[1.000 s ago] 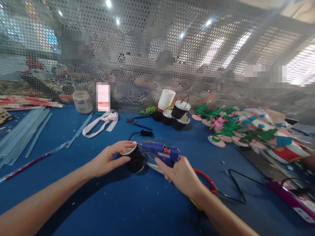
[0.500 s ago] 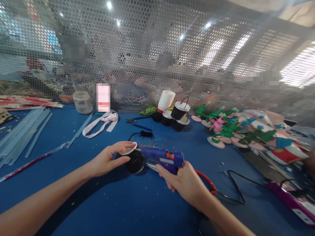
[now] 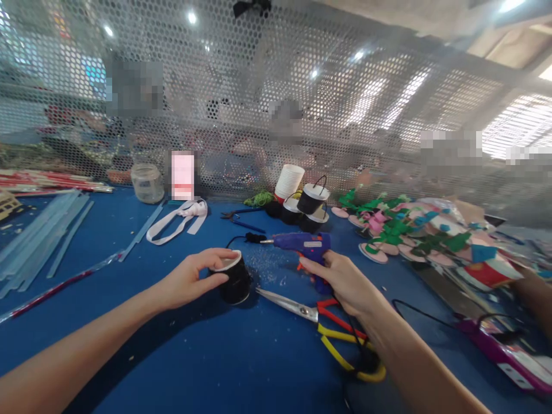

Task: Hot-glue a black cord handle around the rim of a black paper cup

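Observation:
My left hand (image 3: 196, 279) grips the rim of a small black-wrapped paper cup (image 3: 235, 282) with a white inside, fingers at its top edge. In my right hand (image 3: 340, 276) is a blue hot glue gun (image 3: 302, 244), its metal nozzle pointing left, up and away from the cup. The fingers are closed round its handle. Below the gun, scissors (image 3: 302, 310) with red and yellow handles lie with their tips near the cup. A small bundle of black cord (image 3: 255, 237) lies behind the cup.
At the back stand finished black cups (image 3: 313, 198), stacked white cups (image 3: 288, 181), a glass jar (image 3: 147, 184) and a phone (image 3: 183, 175). Pliers (image 3: 241, 217) and white ribbon (image 3: 176, 221) lie nearer. Glue sticks (image 3: 47, 233) are left; felt flowers (image 3: 390, 230) and a power strip (image 3: 500, 353) right.
My right hand has drawn the glue gun away from the cup, up and to the right, uncovering the scissors. My left hand stays on the cup.

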Motion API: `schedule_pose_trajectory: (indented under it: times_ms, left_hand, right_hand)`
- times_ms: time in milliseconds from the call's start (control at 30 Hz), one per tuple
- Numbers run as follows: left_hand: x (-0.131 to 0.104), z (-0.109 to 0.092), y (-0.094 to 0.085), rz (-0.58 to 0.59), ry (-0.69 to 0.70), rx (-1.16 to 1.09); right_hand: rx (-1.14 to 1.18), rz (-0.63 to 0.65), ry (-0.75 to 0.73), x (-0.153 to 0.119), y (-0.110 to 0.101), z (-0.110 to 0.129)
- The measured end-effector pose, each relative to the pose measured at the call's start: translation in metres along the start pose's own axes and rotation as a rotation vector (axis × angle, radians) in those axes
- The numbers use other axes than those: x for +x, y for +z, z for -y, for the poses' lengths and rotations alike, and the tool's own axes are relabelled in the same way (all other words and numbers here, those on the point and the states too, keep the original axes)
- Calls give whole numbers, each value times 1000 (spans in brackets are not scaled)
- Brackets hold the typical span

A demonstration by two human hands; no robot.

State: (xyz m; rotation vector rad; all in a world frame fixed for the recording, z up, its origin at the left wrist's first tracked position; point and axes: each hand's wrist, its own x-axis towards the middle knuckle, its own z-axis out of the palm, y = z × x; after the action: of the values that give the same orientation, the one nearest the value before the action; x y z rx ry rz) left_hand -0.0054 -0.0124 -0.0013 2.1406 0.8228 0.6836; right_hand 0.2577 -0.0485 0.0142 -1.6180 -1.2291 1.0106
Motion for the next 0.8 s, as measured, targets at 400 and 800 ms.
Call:
schedule_pose_trajectory:
  times_ms: [400,800]
  left_hand:
    - [2,-15,-17,-95,-37,86]
    - [1,-18,-11,-10,16,-86]
  right_hand:
    - [-499,-174,-32,30,3,-30]
    - [-337,235,-765,-21,64,29]
